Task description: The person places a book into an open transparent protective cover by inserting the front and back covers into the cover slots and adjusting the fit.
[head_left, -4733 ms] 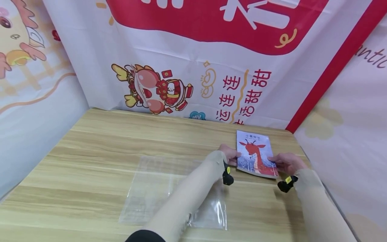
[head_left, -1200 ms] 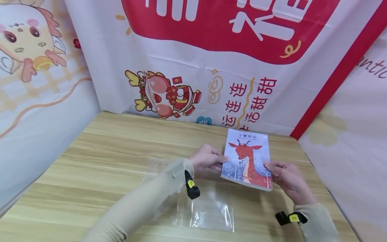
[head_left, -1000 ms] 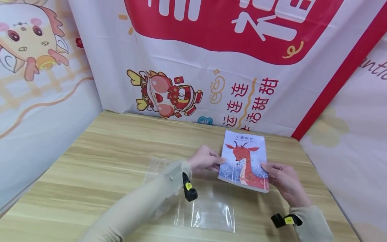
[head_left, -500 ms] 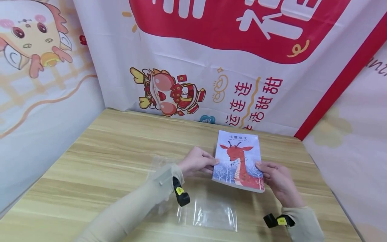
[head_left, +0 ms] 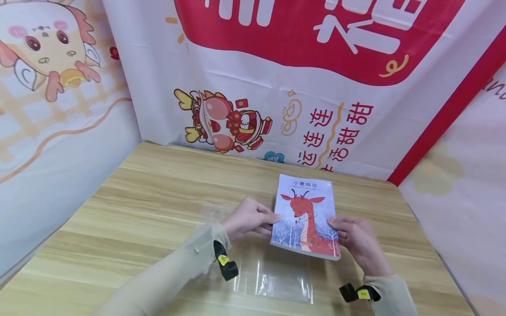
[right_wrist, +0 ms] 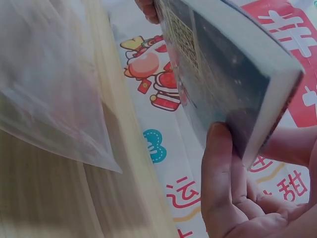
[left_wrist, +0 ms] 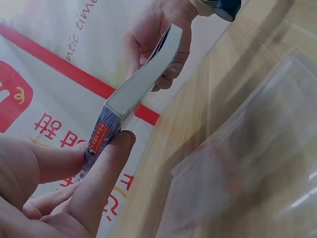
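The red-deer paperback [head_left: 305, 217] looked light and slightly bendy, its cover perhaps slick; the long edges seemed the best hold. The left hand [head_left: 250, 218] and right hand [head_left: 361, 242] pinched them, holding it above the worktop [head_left: 150, 202] near a clear plastic sheet [head_left: 284, 283]. Seconds earlier it sat farther right.

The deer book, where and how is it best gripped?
I'd take the book by its long side edges, from both sides, thumbs on top, fingers beneath. It's a flat block raised above the table, so fingers fit underneath; the left hand and right hand pinch it that way.
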`<action>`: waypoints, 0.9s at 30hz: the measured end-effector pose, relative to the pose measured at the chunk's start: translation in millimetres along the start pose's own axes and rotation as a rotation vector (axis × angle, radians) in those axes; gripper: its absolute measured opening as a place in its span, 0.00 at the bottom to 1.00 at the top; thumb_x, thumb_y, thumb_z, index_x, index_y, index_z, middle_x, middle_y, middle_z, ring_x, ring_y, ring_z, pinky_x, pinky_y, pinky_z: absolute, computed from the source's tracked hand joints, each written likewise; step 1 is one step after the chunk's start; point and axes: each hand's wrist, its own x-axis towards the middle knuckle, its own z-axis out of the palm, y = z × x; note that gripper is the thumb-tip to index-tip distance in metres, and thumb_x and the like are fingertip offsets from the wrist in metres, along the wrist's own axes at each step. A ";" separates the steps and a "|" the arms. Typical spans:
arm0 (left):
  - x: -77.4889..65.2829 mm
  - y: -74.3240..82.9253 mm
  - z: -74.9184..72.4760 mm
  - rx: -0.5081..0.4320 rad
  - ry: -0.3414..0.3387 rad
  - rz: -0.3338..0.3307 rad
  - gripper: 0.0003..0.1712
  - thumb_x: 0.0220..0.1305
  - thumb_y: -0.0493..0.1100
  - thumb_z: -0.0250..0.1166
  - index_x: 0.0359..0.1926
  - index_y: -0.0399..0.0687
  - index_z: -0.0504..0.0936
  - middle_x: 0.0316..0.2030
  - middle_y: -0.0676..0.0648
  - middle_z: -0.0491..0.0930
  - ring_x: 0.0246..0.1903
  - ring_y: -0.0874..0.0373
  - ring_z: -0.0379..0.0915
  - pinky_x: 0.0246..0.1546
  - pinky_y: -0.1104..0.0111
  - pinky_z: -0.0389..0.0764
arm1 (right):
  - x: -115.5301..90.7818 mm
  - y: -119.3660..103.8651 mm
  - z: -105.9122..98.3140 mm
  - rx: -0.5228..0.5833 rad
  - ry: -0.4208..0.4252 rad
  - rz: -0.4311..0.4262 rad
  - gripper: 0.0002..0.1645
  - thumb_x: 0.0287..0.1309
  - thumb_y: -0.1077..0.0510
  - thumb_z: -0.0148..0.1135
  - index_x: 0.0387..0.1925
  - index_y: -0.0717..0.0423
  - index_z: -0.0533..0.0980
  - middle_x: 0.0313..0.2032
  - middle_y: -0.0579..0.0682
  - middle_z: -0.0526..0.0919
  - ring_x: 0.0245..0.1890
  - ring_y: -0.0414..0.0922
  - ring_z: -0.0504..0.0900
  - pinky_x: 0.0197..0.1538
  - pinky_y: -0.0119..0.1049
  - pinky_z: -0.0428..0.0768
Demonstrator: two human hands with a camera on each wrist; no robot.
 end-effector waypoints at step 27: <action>-40.6 -28.7 -18.1 0.059 -0.005 0.077 0.10 0.60 0.37 0.71 0.40 0.33 0.87 0.32 0.41 0.85 0.29 0.51 0.84 0.32 0.63 0.86 | -16.6 19.8 26.6 -0.071 -0.036 -0.020 0.16 0.54 0.64 0.68 0.44 0.69 0.80 0.33 0.54 0.85 0.30 0.44 0.82 0.36 0.34 0.83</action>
